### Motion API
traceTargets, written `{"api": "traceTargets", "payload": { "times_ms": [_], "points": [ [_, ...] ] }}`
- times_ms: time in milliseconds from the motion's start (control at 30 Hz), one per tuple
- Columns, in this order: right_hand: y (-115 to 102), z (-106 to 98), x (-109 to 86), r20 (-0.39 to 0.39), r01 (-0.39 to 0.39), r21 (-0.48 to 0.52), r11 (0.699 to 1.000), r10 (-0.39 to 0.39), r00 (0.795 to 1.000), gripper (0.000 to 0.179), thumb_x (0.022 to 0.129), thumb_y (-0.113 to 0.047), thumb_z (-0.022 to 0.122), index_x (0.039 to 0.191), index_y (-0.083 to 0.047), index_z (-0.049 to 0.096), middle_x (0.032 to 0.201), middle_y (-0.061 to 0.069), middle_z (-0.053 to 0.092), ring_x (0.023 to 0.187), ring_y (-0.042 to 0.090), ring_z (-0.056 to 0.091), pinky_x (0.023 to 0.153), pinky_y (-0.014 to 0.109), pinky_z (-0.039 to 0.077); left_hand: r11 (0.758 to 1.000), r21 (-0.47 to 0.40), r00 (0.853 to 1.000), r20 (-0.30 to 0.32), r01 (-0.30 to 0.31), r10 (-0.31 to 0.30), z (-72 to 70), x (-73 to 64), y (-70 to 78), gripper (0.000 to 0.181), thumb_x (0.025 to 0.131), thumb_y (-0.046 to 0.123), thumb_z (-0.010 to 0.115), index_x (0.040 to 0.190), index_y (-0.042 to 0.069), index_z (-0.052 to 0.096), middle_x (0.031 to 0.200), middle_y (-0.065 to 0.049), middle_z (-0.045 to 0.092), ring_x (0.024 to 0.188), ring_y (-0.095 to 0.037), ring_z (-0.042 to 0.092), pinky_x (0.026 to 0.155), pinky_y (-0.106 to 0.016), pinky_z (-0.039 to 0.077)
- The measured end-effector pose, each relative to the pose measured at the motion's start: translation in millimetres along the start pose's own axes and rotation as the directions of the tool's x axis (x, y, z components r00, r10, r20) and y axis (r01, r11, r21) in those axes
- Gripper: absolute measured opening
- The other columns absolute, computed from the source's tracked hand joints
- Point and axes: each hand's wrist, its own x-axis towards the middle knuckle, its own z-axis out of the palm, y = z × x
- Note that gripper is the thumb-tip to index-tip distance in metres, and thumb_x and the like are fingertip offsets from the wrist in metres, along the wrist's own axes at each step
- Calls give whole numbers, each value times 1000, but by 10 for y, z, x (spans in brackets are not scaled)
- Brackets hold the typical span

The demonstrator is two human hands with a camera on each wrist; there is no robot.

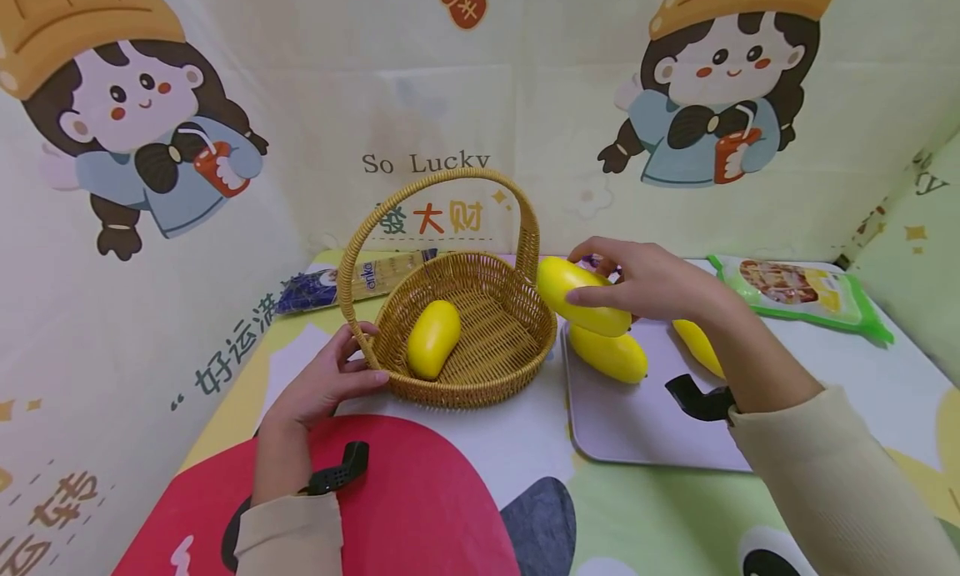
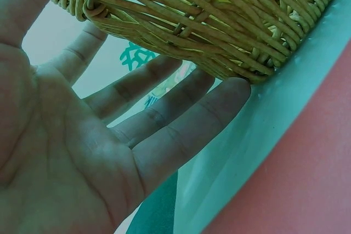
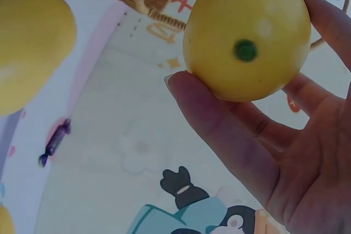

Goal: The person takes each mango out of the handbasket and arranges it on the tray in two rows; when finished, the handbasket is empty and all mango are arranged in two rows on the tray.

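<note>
My right hand holds a yellow mango between thumb and fingers, just right of the basket's rim. In the right wrist view, the held mango shows its green stem spot. My left hand grips the left side of the wicker basket, thumb on the rim near the handle's foot; in the left wrist view its fingers reach against the woven wall. One mango lies inside the basket. Below the held one, another mango rests on the grey tray.
A further mango on the tray is partly behind my right forearm. A green-edged food packet lies at the back right, a pasta bag behind the basket at left. A purple wrapped candy lies beyond the tray.
</note>
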Motion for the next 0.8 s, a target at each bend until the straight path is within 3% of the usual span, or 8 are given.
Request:
{"api": "traceTargets", "payload": {
  "times_ms": [400,800],
  "points": [
    [130,89,-262,-48,-85,-22,996,84,995,74,92,-60,69,149,-20,45,126,23,61,70,19,65,65,35,58,1000,-19,1000,1,4,-4,13,2,-9,67,92,13,76,143,14,32,154,-22,40,126,-26,62,95,-33,59],
    [323,202,-468,-31,-136,-17,991,136,990,73,93,-61,67,147,-18,46,124,25,63,70,18,64,62,33,54,1000,-12,1000,-6,14,-14,4,-15,-6,69,92,14,77,144,14,32,157,-20,38,130,-29,59,95,-33,58]
  ]
}}
